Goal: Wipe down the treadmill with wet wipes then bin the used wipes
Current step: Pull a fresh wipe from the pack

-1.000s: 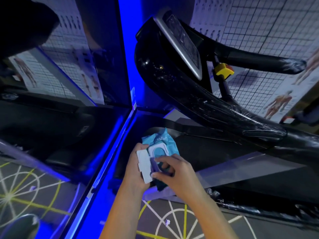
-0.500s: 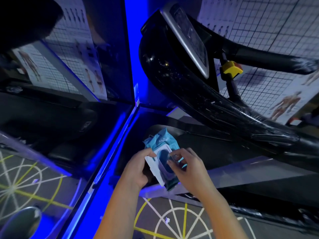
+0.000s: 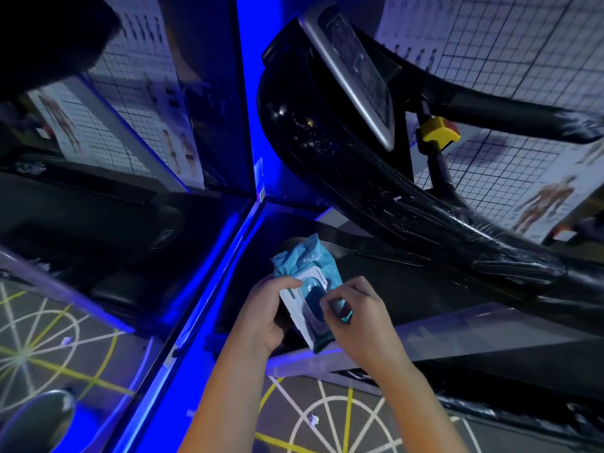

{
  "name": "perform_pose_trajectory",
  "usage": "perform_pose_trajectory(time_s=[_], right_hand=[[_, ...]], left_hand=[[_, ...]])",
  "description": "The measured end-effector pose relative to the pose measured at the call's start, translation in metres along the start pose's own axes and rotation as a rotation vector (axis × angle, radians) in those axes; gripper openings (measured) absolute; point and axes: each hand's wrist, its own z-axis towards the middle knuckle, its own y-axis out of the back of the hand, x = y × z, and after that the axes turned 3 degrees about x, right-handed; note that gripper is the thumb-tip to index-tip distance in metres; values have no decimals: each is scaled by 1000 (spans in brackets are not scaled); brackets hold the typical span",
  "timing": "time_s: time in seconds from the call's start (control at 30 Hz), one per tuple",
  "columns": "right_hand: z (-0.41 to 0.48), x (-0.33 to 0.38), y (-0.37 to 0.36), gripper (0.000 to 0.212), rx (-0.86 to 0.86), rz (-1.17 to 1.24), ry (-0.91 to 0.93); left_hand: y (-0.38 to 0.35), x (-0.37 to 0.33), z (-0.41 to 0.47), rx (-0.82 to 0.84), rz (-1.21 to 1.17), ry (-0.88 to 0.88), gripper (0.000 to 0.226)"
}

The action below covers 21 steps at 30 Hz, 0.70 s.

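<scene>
A light blue pack of wet wipes with a white flip lid is held low in the middle of the head view, above the treadmill's dark belt. My left hand grips the pack from the left side, thumb on the open lid. My right hand pinches at the pack's oval opening with fingertips curled. The black treadmill, wrapped in plastic film, rises to the upper right with its silver-edged console and a yellow safety key.
Blue light strips run along a mirrored wall on the left. Anatomy and grid posters cover the wall behind the treadmill. The floor carries yellow and white line markings. A grey side rail borders the belt.
The white lid has swung open further, exposing the oval opening. My right hand has shifted from the lid to the opening. The camera has moved slightly closer.
</scene>
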Motion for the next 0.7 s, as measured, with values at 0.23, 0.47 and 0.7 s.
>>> perform_pose_trajectory(time_s=[0.23,0.47,0.7], right_hand=[[2,4,-1,13,-108,-309,10],[-6,1,-3,16,-117,-265,81],[-6,12,-3,12,-102,-267,94]], left_hand=[[-9,4,-3,8,16,-37,20],[-10,9,-7,-42,7,-78,26],[-9,8,-20,-27,-39,-51,12]])
